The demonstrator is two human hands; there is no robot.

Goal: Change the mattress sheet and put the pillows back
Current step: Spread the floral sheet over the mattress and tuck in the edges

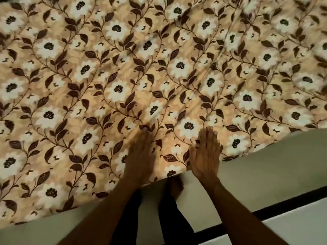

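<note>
Head view: one sheet [123, 76], two hands [205, 156].

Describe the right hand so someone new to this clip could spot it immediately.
A floral sheet fills most of the view. Along its near edge, two hands lie on it. The right hand is the sharper one, flat with fingers together, overlapping the edge; the left hand is blurred.

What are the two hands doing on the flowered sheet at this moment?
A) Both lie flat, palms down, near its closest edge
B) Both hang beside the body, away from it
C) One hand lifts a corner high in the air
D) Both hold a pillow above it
A: the left hand and right hand lie open and flat on the flowered sheet, close to its near edge; no pillow is in view.
</note>
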